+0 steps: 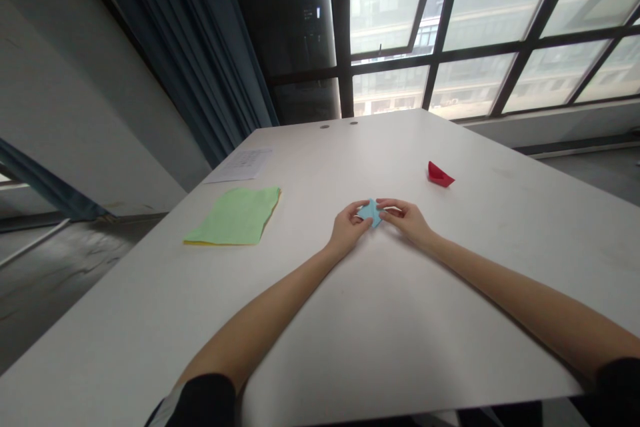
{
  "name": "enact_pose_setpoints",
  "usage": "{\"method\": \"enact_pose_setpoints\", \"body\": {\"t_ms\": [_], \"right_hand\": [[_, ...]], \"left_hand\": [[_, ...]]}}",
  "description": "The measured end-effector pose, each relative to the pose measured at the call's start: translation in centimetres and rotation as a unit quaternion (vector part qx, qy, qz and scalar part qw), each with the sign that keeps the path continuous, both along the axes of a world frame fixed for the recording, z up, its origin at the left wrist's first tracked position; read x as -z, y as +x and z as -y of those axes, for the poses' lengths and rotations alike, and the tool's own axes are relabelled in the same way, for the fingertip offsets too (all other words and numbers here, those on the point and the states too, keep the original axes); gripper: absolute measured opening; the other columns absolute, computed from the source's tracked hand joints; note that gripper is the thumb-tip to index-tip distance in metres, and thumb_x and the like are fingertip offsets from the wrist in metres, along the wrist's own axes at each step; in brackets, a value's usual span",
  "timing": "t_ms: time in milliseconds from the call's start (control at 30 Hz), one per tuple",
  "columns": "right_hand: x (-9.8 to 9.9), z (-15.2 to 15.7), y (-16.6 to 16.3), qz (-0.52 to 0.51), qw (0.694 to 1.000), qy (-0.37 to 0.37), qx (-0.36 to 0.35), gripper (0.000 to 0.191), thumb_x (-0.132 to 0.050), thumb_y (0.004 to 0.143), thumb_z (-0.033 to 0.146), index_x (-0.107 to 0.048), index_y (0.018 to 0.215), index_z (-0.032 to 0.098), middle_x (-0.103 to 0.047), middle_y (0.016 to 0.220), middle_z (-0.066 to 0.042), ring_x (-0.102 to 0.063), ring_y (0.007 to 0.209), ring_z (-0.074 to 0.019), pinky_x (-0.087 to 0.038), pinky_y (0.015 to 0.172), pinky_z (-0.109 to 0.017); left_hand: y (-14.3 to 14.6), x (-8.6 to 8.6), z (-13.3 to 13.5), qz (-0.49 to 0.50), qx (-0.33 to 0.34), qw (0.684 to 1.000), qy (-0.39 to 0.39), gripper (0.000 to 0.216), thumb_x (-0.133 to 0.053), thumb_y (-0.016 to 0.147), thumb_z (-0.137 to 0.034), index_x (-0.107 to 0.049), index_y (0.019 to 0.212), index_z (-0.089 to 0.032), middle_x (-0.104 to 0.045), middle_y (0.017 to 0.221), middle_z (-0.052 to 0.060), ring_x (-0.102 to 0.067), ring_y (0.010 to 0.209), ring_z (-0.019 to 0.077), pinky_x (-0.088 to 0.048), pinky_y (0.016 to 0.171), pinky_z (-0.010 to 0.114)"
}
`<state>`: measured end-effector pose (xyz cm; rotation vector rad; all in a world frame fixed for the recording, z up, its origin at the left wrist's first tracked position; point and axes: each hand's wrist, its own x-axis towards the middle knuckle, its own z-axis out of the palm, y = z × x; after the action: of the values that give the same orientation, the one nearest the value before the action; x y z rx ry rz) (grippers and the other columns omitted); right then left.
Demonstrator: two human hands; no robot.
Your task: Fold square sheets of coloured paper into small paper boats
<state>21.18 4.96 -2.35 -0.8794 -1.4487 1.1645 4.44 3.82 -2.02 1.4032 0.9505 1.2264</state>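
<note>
A small piece of folded light-blue paper (pixel 371 211) is held between my two hands over the middle of the table. My left hand (pixel 348 223) grips its left side, thumb in front and fingers behind. On the other side, my right hand (pixel 407 218) pinches the right edge with thumb and fingertips. The fingers cover parts of the paper's edges, and its exact folded form is too small to make out. Beyond my right hand, a red folded paper boat (pixel 440 175) rests on the table.
A stack of green paper sheets (pixel 235 217), with yellow showing underneath, lies on the left of the white table (pixel 320 320). Behind it is a printed white sheet (pixel 241 165). Two round dark spots mark the far end. Windows (pixel 390 7) and a blue curtain (pixel 185 33) stand beyond.
</note>
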Motion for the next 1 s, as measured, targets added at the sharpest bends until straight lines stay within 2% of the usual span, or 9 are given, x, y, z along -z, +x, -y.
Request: {"method": "enact_pose_setpoints", "body": {"t_ms": [100,200,300,433,567,733,867,1000], "right_hand": [[0.2,-0.09,-0.04,-0.007,1.0,-0.026,0.016,0.03,-0.07,0.062,0.034,-0.06,0.085,0.018,-0.065,0.091,-0.005,-0.062,0.073,-0.0156,-0.049,0.076,-0.035],[0.21,-0.02,-0.25,-0.049,0.997,-0.043,0.031,0.036,-0.071,0.059,0.031,-0.056,0.09,0.02,-0.061,0.079,0.001,-0.061,0.067,-0.0128,-0.05,0.074,-0.034],[0.07,0.13,-0.5,-0.084,0.994,-0.058,0.03,0.043,-0.072,0.058,0.03,-0.052,0.096,0.023,-0.058,0.077,0.004,-0.061,0.067,-0.0117,-0.051,0.073,-0.034],[-0.22,0.31,-0.62,-0.044,0.997,-0.051,0.037,0.041,-0.07,0.06,0.036,-0.057,0.094,0.019,-0.062,0.076,0.0,-0.06,0.067,-0.0136,-0.05,0.071,-0.033],[-0.2,0.3,-0.44,0.017,0.998,-0.018,0.066,0.035,-0.064,0.065,0.045,-0.063,0.083,0.015,-0.065,0.073,-0.004,-0.059,0.067,-0.0156,-0.048,0.067,-0.031],[0.11,0.06,-0.19,0.044,0.993,0.01,0.108,0.032,-0.062,0.066,0.048,-0.062,0.068,0.016,-0.061,0.06,-0.001,-0.053,0.056,-0.0132,-0.043,0.055,-0.027],[-0.08,0.03,-0.09,0.042,0.992,0.019,0.114,0.031,-0.062,0.067,0.047,-0.061,0.065,0.016,-0.059,0.057,0.0,-0.05,0.054,-0.0118,-0.041,0.053,-0.025],[-0.07,-0.05,-0.06,0.037,0.992,0.015,0.117,0.032,-0.062,0.067,0.048,-0.061,0.066,0.016,-0.06,0.058,0.0,-0.051,0.054,-0.0119,-0.042,0.053,-0.026]], "left_hand": [[0.17,0.05,0.01,0.026,0.008,1.0,-0.015,0.061,-0.069,0.06,-0.02,-0.044,0.115,-0.016,-0.062,0.071,-0.001,-0.058,0.059,0.009,-0.044,0.058,0.019],[0.2,0.04,-0.15,0.007,0.012,0.999,-0.036,0.055,-0.071,0.058,-0.021,-0.047,0.107,-0.015,-0.063,0.067,-0.001,-0.058,0.057,0.0094,-0.043,0.057,0.019],[0.1,0.17,-0.43,0.003,0.009,0.999,-0.047,0.043,-0.072,0.058,-0.021,-0.052,0.096,-0.014,-0.065,0.07,0.002,-0.06,0.059,0.0106,-0.044,0.058,0.02],[0.02,0.54,-0.68,-0.001,0.012,0.999,-0.045,0.032,-0.07,0.059,-0.02,-0.055,0.086,-0.013,-0.065,0.066,0.002,-0.06,0.058,0.0119,-0.044,0.058,0.022],[0.07,0.67,-0.55,-0.02,0.023,0.999,-0.039,0.028,-0.069,0.057,-0.018,-0.054,0.081,-0.014,-0.063,0.061,-0.001,-0.059,0.056,0.0112,-0.044,0.056,0.022],[0.1,0.27,-0.21,-0.041,0.031,0.998,-0.027,0.023,-0.067,0.06,-0.017,-0.057,0.08,-0.013,-0.061,0.057,-0.002,-0.058,0.054,0.0104,-0.043,0.055,0.02],[0.13,0.13,-0.14,-0.056,0.031,0.998,-0.029,0.02,-0.065,0.065,-0.026,-0.061,0.077,-0.011,-0.063,0.059,0.002,-0.058,0.055,0.0112,-0.043,0.057,0.021],[0.21,0.29,-0.19,-0.04,0.036,0.998,-0.041,0.02,-0.067,0.064,-0.028,-0.06,0.071,-0.011,-0.063,0.058,0.002,-0.057,0.053,0.0106,-0.043,0.056,0.022]]}}
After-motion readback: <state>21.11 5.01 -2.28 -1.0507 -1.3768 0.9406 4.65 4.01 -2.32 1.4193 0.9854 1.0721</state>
